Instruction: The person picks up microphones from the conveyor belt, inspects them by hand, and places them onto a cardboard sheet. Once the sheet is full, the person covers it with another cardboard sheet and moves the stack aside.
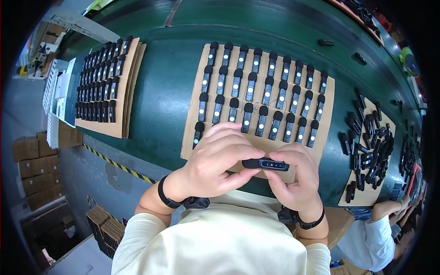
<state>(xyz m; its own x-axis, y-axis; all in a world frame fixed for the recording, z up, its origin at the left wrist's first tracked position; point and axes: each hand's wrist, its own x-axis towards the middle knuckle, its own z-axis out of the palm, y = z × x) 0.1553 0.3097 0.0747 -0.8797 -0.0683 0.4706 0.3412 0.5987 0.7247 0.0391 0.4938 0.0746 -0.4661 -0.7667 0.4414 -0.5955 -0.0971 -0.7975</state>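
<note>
Between my two hands is a small black clip-on microphone with a foam head, held level with its row of small marks or lights facing up. My left hand point(215, 160) pinches its foam end, while the thumb and fingers of my right hand point(297, 178) grip the other end. Just beyond them lies a cardboard sheet point(189, 149) with several neat rows of similar microphones point(251, 87), foam heads pointing away and a pale round dot on most bodies. My hands cover part of the nearest row.
To the left, stacked cardboard sheets point(130, 91) carry more microphones in rows. A jumbled pile of microphones point(373, 151) lies on cardboard at the right. Loose ones point(326, 42) rest farther back on the green table point(162, 91). Another person's sleeve point(369, 245) shows at lower right.
</note>
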